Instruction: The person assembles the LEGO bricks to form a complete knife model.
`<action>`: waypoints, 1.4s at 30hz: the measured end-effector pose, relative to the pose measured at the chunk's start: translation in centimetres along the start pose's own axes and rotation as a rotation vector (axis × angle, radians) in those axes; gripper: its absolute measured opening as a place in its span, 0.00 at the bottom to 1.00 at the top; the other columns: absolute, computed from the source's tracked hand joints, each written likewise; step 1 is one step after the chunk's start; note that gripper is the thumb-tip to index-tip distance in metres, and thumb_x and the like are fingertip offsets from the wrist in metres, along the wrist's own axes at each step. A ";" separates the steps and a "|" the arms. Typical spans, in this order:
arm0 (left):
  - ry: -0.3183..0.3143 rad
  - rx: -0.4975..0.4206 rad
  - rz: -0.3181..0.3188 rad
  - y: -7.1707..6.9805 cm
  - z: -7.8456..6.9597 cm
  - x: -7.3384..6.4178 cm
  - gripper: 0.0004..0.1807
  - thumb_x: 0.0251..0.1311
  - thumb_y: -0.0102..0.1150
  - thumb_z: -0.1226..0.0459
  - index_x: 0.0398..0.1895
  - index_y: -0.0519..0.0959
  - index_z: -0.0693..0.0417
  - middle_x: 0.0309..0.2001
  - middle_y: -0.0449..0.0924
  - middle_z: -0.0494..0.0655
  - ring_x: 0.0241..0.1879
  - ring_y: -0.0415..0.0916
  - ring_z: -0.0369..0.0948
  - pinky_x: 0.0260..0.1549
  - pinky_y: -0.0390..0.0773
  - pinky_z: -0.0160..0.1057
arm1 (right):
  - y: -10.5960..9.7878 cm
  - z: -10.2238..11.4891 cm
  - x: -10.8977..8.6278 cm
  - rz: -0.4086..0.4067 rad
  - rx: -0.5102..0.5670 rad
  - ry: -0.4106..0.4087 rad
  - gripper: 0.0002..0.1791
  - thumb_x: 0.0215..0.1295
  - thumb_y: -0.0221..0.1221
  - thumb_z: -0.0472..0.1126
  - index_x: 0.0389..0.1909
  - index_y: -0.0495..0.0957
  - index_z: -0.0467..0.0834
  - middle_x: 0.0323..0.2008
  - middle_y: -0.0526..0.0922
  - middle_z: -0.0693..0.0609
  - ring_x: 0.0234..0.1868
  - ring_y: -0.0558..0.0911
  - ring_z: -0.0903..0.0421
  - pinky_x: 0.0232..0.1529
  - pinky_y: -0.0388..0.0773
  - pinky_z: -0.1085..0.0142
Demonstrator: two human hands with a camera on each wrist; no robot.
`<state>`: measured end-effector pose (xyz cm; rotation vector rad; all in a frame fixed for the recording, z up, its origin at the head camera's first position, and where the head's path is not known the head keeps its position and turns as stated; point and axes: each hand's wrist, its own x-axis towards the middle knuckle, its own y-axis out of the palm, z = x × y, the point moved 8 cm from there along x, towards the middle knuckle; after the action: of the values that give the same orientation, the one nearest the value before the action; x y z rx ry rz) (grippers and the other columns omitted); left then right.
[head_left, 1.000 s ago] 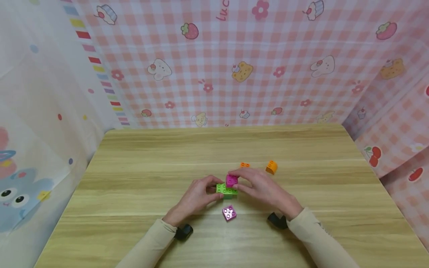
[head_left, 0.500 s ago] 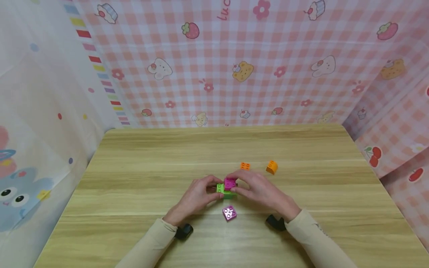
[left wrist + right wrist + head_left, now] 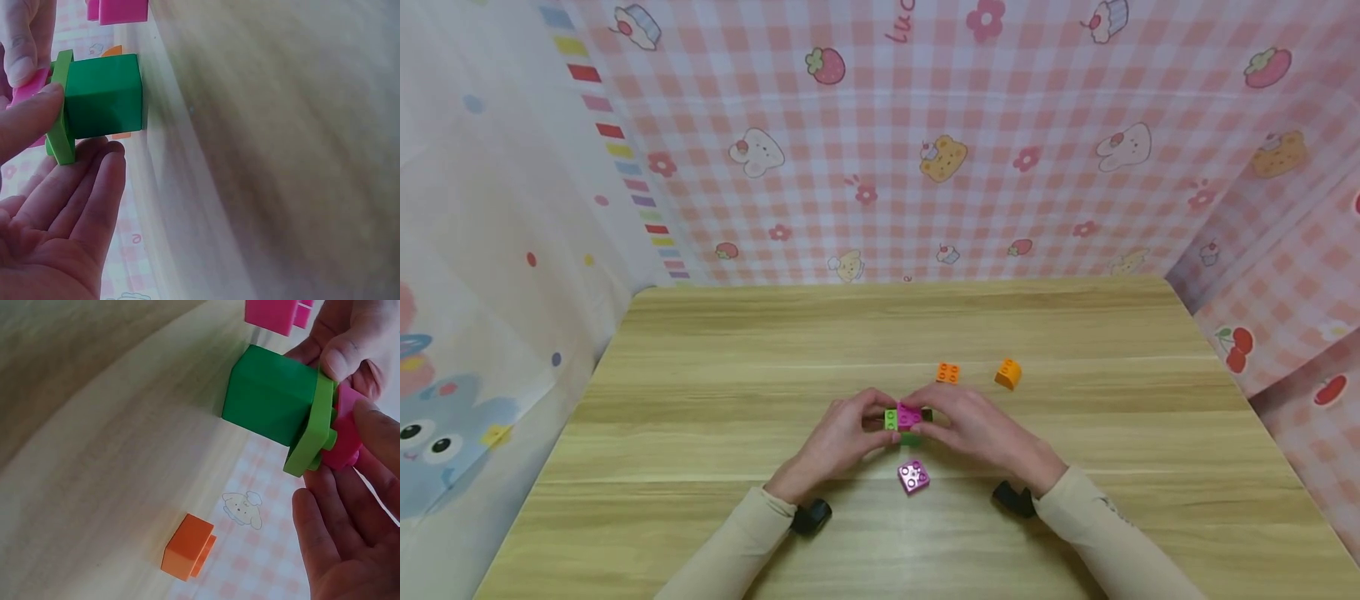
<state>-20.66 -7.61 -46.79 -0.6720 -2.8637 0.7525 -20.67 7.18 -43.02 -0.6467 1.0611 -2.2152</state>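
A dark green toy brick [image 3: 105, 95] stands on the table with a wider light green plate [image 3: 312, 428] on top of it. My left hand [image 3: 837, 435] holds the plate's left end between thumb and fingers. Over the plate's studs sits a magenta brick [image 3: 908, 415], pinched by my right hand [image 3: 983, 427]. Some studs still show between plate and magenta brick in the right wrist view, so I cannot tell whether it is pressed fully down. A lighter pink studded brick [image 3: 913, 477] lies on the table, nearer to me than the stack.
Behind my right hand an orange brick [image 3: 948, 372] rests on the wooden table [image 3: 715, 367]. To its right lies a yellow-orange brick with a rounded side [image 3: 1008, 374]. A pink checked cloth [image 3: 880, 150] hangs along the table's back edge.
My right hand has moved a little left, carrying the magenta brick from the plate's right part toward its middle. The orange brick is more exposed. My left hand keeps its place.
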 end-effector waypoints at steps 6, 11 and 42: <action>0.002 -0.007 0.008 -0.1 0.0 -0.1 0.19 0.63 0.72 0.66 0.55 0.78 0.57 0.52 0.88 0.51 0.51 0.86 0.45 0.55 0.84 0.44 | 0.0 0.6 0.1 0.001 -0.065 -0.054 0.16 0.70 0.67 0.43 0.56 0.84 0.46 0.55 0.86 0.55 0.57 0.83 0.58 0.59 0.82 0.62; 0.003 0.008 0.019 -0.2 -0.1 -0.1 0.20 0.62 0.73 0.66 0.54 0.78 0.57 0.51 0.88 0.51 0.51 0.86 0.44 0.55 0.84 0.44 | 0.0 0.8 0.0 -0.012 -0.099 -0.081 0.17 0.69 0.69 0.42 0.56 0.84 0.46 0.55 0.86 0.54 0.56 0.83 0.58 0.59 0.82 0.62; -0.005 0.111 0.048 0.0 -0.2 0.2 0.22 0.62 0.73 0.61 0.57 0.79 0.54 0.52 0.85 0.47 0.52 0.83 0.44 0.55 0.83 0.46 | -1.4 0.1 -1.9 -0.076 0.053 0.118 0.29 0.68 0.68 0.52 0.66 0.78 0.47 0.69 0.77 0.50 0.69 0.75 0.47 0.69 0.73 0.44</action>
<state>-20.82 -7.44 -46.55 -0.7273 -2.7946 0.9136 -19.71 9.18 -42.19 -0.5477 1.0479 -2.3641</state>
